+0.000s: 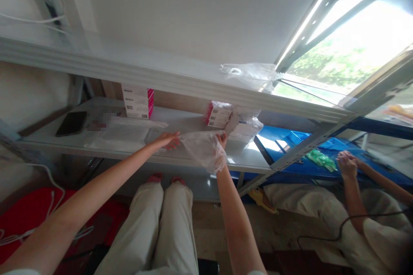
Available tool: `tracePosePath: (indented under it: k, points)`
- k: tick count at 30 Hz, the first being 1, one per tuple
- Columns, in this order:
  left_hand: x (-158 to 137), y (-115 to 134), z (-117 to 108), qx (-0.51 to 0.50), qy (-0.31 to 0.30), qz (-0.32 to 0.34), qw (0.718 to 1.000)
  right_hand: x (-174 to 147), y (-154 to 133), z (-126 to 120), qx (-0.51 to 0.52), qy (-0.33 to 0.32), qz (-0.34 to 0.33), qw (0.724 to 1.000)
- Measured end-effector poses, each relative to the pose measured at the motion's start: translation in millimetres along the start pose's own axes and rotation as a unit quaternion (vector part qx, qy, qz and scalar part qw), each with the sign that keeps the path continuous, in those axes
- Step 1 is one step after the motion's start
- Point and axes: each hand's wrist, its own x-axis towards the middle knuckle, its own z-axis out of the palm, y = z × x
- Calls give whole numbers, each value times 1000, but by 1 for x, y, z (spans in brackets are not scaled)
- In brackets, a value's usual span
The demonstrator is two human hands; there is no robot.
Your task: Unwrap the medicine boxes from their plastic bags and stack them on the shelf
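A clear plastic bag (201,148) is stretched between my two hands, above the front part of the lower shelf. My left hand (169,140) pinches one corner of it. My right hand (220,146) grips the other side, and the thin film partly covers its fingers and wrist. On the shelf to the left of my left hand lie more flat clear plastic bags (121,135). Just behind my right hand stand white-and-pink boxes (219,114) and a plastic-wrapped white box (243,125).
A tall white-and-pink box (137,102) and a dark phone (71,123) are on the lower shelf (180,116). The upper shelf edge (180,81) runs above, with a plastic bag (248,73) on it. At right, another person's hands (347,163) are by green items (322,160).
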Motion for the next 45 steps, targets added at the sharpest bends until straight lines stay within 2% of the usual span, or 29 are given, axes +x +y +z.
tracePosePath:
  k: [3, 5, 7, 9, 12, 15, 21, 26, 30, 32, 35, 39, 40, 42, 45]
  points:
    - [-1, 9, 1, -29, 11, -11, 999, 3, 5, 3, 22, 42, -21, 999]
    - [-3, 15, 3, 10, 13, -1, 1000, 7, 4, 6, 26, 59, -27, 998]
    - [-6, 17, 5, 45, 19, 39, 998, 10, 1, 8, 29, 64, -34, 997]
    - [-8, 17, 6, 27, 39, 93, 995, 10, -5, 9, 39, 66, -44, 996]
    - [-12, 16, 4, -39, 81, 148, 985, 8, -16, 10, 56, 81, -48, 994]
    - [-13, 16, -2, -68, 113, 164, 978, 7, -31, 8, 77, 111, -34, 990]
    - [-13, 17, -11, -45, 137, 197, 970, 4, -64, 1, 145, 117, -2, 982]
    - [-13, 21, -10, -8, 196, 260, 946, -3, -86, 1, 128, 116, -32, 984]
    - [-20, 30, -10, 64, 265, 360, 892, -10, -98, 3, 155, 142, -48, 977]
    - [-25, 34, -9, 79, 281, 383, 876, -13, -99, 4, 162, 124, -56, 977]
    - [-32, 36, -7, 88, 278, 358, 887, -11, -94, 7, 168, 89, -62, 980]
    - [-23, 32, -9, 107, 272, 337, 895, 13, -78, 17, 120, 102, -55, 986]
    - [-16, 30, -11, 105, 274, 336, 895, 21, -73, 20, 88, 94, -31, 991]
    - [1, 25, -16, 89, 274, 310, 906, 35, -63, 26, 11, 62, 62, 996]
    - [31, 15, -25, 86, 261, 200, 941, 39, -43, 32, -67, 38, 193, 978]
